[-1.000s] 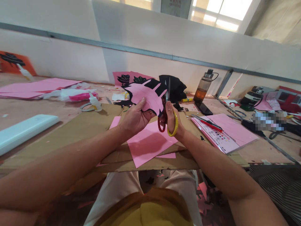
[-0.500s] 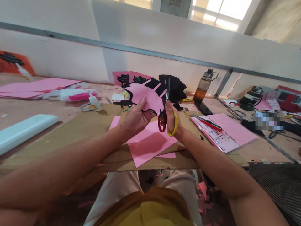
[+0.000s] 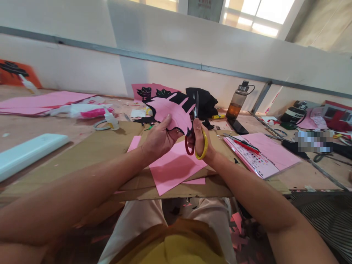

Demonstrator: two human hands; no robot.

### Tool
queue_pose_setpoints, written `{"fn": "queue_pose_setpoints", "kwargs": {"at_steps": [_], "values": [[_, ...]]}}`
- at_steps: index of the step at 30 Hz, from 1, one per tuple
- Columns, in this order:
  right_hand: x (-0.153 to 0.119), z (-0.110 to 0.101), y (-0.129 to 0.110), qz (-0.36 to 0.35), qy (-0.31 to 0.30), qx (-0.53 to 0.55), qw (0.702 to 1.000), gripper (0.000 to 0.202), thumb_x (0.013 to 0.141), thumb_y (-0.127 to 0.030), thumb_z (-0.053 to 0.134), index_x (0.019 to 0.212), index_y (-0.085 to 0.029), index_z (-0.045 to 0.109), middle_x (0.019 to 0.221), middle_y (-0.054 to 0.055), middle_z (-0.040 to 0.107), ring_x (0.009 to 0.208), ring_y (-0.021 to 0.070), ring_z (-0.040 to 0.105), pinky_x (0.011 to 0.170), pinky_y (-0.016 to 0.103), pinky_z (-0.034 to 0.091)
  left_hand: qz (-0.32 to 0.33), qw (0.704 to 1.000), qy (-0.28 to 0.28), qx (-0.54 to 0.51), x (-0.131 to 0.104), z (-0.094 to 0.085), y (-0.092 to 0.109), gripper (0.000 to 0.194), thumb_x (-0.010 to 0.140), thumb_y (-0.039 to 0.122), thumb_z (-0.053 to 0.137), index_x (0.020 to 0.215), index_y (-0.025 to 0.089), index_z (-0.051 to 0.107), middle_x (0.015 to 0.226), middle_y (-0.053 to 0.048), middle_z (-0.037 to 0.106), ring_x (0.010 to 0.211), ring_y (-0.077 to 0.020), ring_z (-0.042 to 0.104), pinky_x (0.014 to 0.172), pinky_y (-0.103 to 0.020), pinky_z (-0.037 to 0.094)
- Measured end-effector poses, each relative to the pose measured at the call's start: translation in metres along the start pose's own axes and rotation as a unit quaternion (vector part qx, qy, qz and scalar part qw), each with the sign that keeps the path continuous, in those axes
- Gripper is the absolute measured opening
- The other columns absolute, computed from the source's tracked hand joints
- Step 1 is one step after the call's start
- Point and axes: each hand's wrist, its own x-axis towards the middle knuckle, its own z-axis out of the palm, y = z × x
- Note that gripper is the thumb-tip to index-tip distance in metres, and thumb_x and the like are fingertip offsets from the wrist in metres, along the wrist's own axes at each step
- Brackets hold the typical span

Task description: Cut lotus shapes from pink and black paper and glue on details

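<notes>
Between the two hands, a pink paper cutout with black edging [image 3: 173, 112] is raised above the cardboard; the left hand [image 3: 159, 138] pinches it, and the right hand [image 3: 200, 141] grips red-and-yellow-handled scissors [image 3: 195, 128], blades upright at its right edge. Trimming seems underway; turning the piece probably follows. Beyond the right hand stands an amber water bottle [image 3: 238, 101], clear of the work.

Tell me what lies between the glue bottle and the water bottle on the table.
In the head view, between the glue bottle and water bottle: the held pink cutout, scissors, and black scraps.
</notes>
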Motion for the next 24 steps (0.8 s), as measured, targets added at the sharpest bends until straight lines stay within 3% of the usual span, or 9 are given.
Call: {"fn": "queue_pose_setpoints", "kwargs": {"at_steps": [11,24], "values": [[-0.0005,0.0016,0.0019,0.001,0.010,0.018,1.000,0.066,0.089,-0.092,0.055,0.081,-0.027,0.043,0.051,-0.009,0.041,0.038,0.0092,0.037,0.036,0.023,0.032,0.009,1.000,-0.012,-0.007,0.0036,-0.0037,-0.0021,0.028,0.111,0.021,0.055,0.087,0.016,0.068,0.075,-0.003,0.078,0.062,-0.0141,0.073,0.073,-0.028,0.066],[-0.0027,0.0046,-0.0009,0.000,0.020,0.037,0.999,0.070,0.083,-0.094,0.060,0.077,-0.027,0.042,0.050,-0.009,0.042,0.036,0.0083,0.036,0.034,0.023,0.031,0.005,1.000,-0.019,-0.002,0.0037,-0.0056,-0.0005,0.033,0.110,0.021,0.057,0.078,0.017,0.065,0.071,-0.003,0.075,0.060,-0.0142,0.072,0.063,-0.026,0.063]]}}
